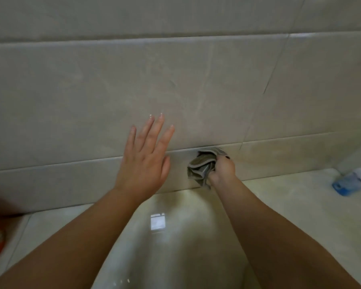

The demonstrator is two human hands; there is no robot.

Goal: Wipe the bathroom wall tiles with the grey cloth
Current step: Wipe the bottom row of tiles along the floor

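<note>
Grips bunched grey cloth (pixel 200 167) in right hand (pixel 223 168), low centre on wall tiles (pixel 196 80), mostly above; spreads empty left hand (pixel 144 161) just left.

cloth (pixel 202 166): grey | wall tiles (pixel 113 84): beige, marbled | bottle (pixel 350 181): blue

Left hand (pixel 143 163) flat, fingers spread; right hand (pixel 222 171) fisted

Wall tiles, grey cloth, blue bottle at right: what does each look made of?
The wall tiles look like glazed ceramic or porcelain, marble-patterned, semi-gloss: grout lines and soft sheen. The grey cloth is soft matte fabric, possibly microfibre: it bunches in folds in the right hand. The blue bottle is probably translucent plastic, though blurred.
</note>
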